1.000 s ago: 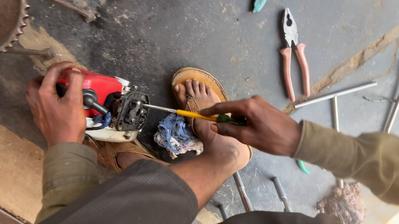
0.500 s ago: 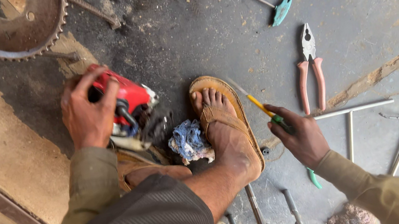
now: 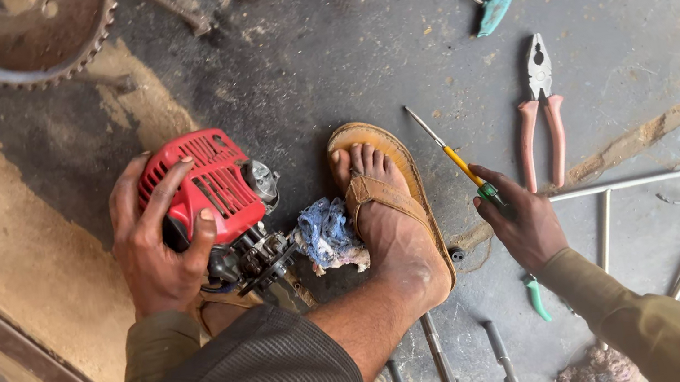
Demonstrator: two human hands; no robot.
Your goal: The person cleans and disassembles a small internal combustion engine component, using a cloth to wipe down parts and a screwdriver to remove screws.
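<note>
Down on the floor (image 3: 318, 49), the left hand (image 3: 153, 248) wraps its fingers over a red engine (image 3: 208, 189); the right hand (image 3: 527, 225) grips, seemingly closed, a yellow screwdriver (image 3: 447, 151) beside pliers (image 3: 538, 110).

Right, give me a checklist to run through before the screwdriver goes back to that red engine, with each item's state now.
1. Left hand grips the red engine: ok.
2. Right hand holds the yellow screwdriver: ok.
3. Screwdriver tip on the engine: not ok, it points at bare floor beside the sandalled foot.
4. Blue rag clear of the engine: not ok, it lies against it.
5. Pliers within reach of the right hand: ok.
6. Target screw visible: cannot tell.
</note>
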